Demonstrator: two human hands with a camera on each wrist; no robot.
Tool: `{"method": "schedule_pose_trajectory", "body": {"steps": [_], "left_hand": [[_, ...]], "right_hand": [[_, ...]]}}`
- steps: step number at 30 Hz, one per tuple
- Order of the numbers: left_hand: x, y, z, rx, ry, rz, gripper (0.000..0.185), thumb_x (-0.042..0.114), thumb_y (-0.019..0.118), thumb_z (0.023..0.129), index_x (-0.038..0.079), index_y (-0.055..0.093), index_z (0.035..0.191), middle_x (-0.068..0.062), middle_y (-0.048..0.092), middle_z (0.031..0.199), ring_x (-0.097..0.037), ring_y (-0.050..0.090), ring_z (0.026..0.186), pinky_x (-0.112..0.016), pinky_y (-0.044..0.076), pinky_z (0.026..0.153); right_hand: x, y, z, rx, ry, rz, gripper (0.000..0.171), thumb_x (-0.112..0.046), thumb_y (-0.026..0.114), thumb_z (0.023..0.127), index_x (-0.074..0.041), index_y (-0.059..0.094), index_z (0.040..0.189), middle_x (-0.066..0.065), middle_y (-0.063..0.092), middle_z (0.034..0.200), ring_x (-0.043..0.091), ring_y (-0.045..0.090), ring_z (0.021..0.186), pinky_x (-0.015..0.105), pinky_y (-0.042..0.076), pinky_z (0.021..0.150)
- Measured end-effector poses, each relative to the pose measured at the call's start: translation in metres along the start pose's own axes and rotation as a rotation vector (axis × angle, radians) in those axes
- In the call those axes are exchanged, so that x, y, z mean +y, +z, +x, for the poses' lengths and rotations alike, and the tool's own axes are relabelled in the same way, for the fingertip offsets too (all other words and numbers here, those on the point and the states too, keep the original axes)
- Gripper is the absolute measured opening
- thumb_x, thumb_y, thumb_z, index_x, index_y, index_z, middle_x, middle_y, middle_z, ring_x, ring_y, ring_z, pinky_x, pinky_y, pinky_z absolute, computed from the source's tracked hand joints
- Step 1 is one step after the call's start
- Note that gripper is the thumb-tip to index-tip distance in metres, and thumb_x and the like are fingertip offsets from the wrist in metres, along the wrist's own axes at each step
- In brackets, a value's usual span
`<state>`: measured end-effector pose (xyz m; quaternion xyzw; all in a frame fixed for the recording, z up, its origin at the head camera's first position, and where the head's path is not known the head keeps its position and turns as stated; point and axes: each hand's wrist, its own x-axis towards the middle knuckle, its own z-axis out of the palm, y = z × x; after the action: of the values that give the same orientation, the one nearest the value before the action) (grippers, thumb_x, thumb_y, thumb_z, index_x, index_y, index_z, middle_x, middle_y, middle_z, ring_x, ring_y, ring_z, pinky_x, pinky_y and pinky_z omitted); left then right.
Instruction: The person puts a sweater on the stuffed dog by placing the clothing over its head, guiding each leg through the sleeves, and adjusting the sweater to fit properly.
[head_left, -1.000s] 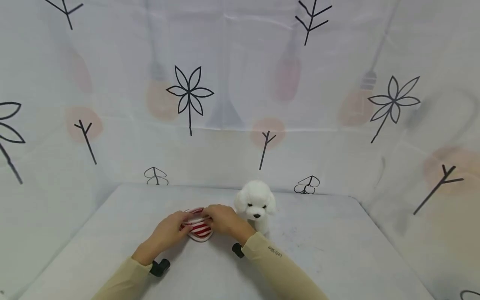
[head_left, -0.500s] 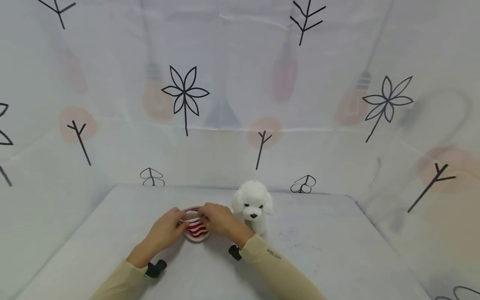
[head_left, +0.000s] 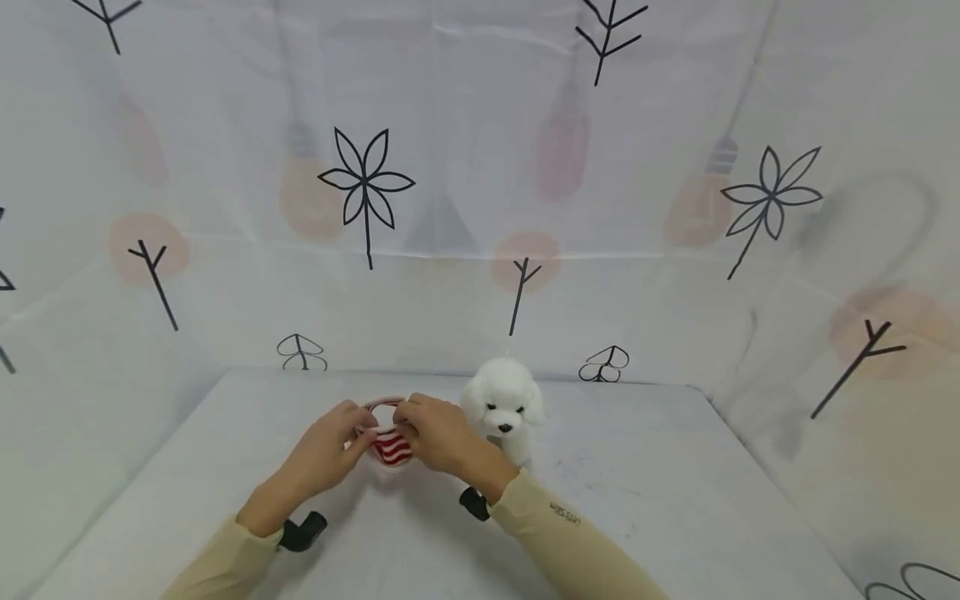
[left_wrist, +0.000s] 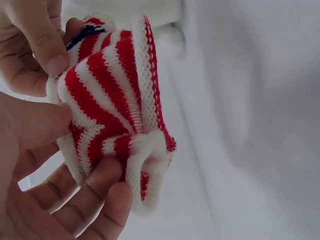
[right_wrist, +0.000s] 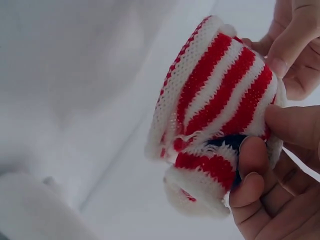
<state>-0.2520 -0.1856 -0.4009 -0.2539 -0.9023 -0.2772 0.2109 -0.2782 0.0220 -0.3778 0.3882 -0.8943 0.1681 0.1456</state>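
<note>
Both hands hold a small knitted sweater point(head_left: 392, 448) with red and white stripes, white edging and short cuffed sleeves. On one side my left hand point(head_left: 330, 442) pinches its edge between thumb and fingers, with fingertips near a sleeve point(left_wrist: 146, 172) in the left wrist view. Opposite it, my right hand point(head_left: 441, 433) grips the other side; in the right wrist view its fingers curl by a dark blue patch point(right_wrist: 227, 142) and the second sleeve point(right_wrist: 205, 170). Between the hands the rim is spread into a rounded opening. Part of the knit is hidden behind the fingers.
A white plush dog point(head_left: 508, 396) stands just beyond the right hand, facing forward. The white-covered table point(head_left: 637, 483) meets a white cloth backdrop point(head_left: 450, 308) printed with plants and lamps. Dark wrist cameras point(head_left: 303, 532) hang below the forearms.
The sweater has risen toward the backdrop, with its shadow now showing below it. Its opening stands wider between the hands. The plush dog stays in place while the head view shifts slightly.
</note>
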Motion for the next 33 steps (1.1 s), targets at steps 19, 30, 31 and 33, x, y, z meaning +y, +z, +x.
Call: {"method": "schedule_pose_trajectory", "body": {"steps": [19,30,31,33], "left_hand": [[0.044,-0.039,0.040,-0.007,0.201,-0.045,0.010,0.011,0.068,0.089,0.013,0.061,0.095,0.005,0.055,0.091,-0.007,0.056,0.080,-0.033,0.052,0.071],[0.078,-0.043,0.084,-0.042,0.256,-0.075,0.008,0.014,0.065,0.091,0.011,0.062,0.098,0.002,0.056,0.095,-0.009,0.058,0.083,-0.031,0.052,0.076],[0.081,-0.042,0.088,-0.039,0.267,-0.083,0.008,0.014,0.065,0.091,0.011,0.063,0.098,0.002,0.057,0.095,-0.009,0.058,0.084,-0.031,0.052,0.076],[0.085,-0.038,0.097,-0.032,0.291,-0.110,0.007,0.014,0.064,0.092,0.011,0.063,0.098,0.002,0.058,0.094,-0.010,0.059,0.084,-0.031,0.052,0.076]], "right_hand": [[0.004,-0.066,-0.014,0.168,-0.127,0.224,0.009,-0.007,0.064,0.091,-0.008,0.068,0.099,0.000,0.064,0.092,0.007,0.059,0.081,0.019,0.049,0.071],[0.025,-0.112,-0.022,0.275,-0.133,0.195,0.010,-0.005,0.066,0.089,-0.005,0.067,0.099,0.000,0.063,0.091,0.007,0.054,0.075,0.020,0.048,0.065],[0.027,-0.117,-0.024,0.290,-0.133,0.181,0.010,-0.005,0.066,0.089,-0.005,0.068,0.098,0.000,0.063,0.091,0.007,0.053,0.075,0.020,0.047,0.064],[0.031,-0.125,-0.027,0.316,-0.126,0.144,0.010,-0.005,0.067,0.088,-0.006,0.068,0.098,0.000,0.063,0.091,0.007,0.053,0.074,0.021,0.047,0.064]]}}
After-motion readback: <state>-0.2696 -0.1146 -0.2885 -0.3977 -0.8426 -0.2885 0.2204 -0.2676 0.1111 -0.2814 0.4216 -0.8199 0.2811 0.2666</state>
